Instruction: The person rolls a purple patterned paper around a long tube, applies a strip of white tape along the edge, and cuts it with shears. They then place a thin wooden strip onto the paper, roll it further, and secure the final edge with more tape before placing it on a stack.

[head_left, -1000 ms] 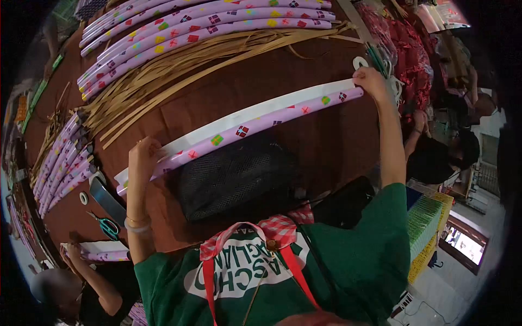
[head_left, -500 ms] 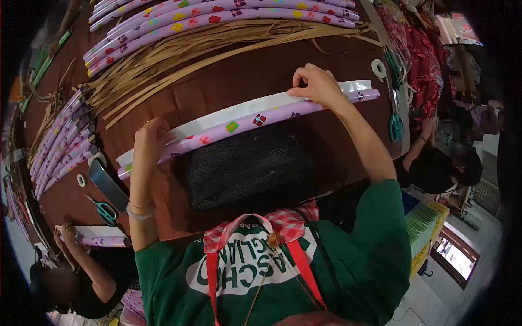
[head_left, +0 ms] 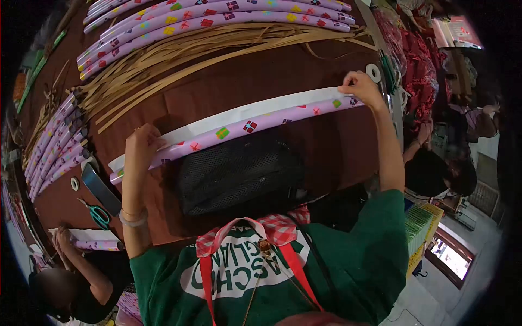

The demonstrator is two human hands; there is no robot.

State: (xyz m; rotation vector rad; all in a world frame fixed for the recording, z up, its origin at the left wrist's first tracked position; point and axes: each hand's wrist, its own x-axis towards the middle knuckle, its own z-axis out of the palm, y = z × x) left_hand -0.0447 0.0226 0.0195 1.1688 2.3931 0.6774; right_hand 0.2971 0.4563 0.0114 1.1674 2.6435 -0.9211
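A long roll of lilac wrapping paper [head_left: 261,124], printed with small gift boxes, lies across the brown table in front of me. A white strip of its loose edge [head_left: 228,116] shows along the far side. Near the left end, my left hand [head_left: 142,144] is closed with its fingertips on this white edge. My right hand [head_left: 361,89] pinches the same edge close to the right end, thumb and forefinger together. A black mesh bag [head_left: 242,176] lies on the near side of the roll.
Brown paper strips [head_left: 179,68] and finished lilac rolls [head_left: 217,24] lie at the back. More rolls [head_left: 57,149], a tape roll [head_left: 75,183], a dark tape dispenser [head_left: 100,187] and teal scissors [head_left: 99,216] are at left. Another tape roll [head_left: 373,73] sits right. Co-workers sit on both sides.
My right hand has slid right along the paper's edge to near the roll's end. My left hand stays near the left end. The view has shifted slightly.
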